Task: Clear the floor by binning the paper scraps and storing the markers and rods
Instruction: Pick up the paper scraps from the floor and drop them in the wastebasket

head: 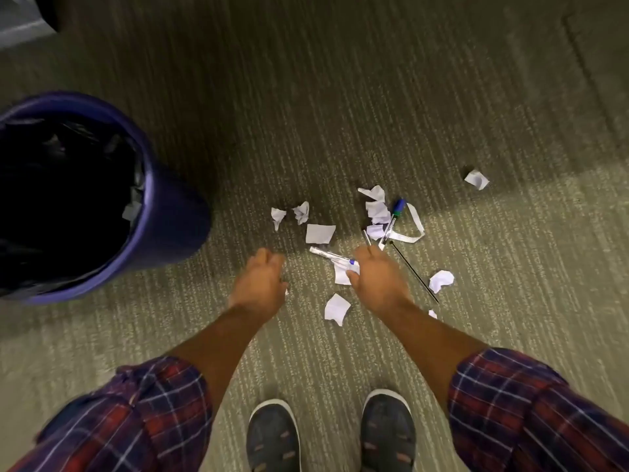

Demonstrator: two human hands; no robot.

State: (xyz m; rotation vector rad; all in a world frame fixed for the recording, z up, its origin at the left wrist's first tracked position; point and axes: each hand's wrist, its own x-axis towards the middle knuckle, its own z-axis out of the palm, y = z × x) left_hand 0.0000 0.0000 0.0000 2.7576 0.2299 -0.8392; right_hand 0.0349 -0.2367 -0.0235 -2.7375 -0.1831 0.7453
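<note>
Several white paper scraps lie on the carpet, among them a flat one [320, 233], a far one [476, 179] and a near one [337, 308]. A white marker with a blue cap [328, 256] lies between my hands. A green and blue marker [393, 219] rests among scraps and a paper strip [417, 229]. A thin black rod [413, 274] lies to the right, and a short grey rod [367, 237] shows just beyond my right hand. My left hand [258, 284] is curled into a fist, with a white speck at its edge. My right hand [377, 281] hovers over a scrap, fingers hidden.
A purple bin [163, 199] with a black liner stands on the left, open at the top. My two shoes [272, 437] are planted at the bottom of the view. Striped grey-green carpet stretches away beyond the litter.
</note>
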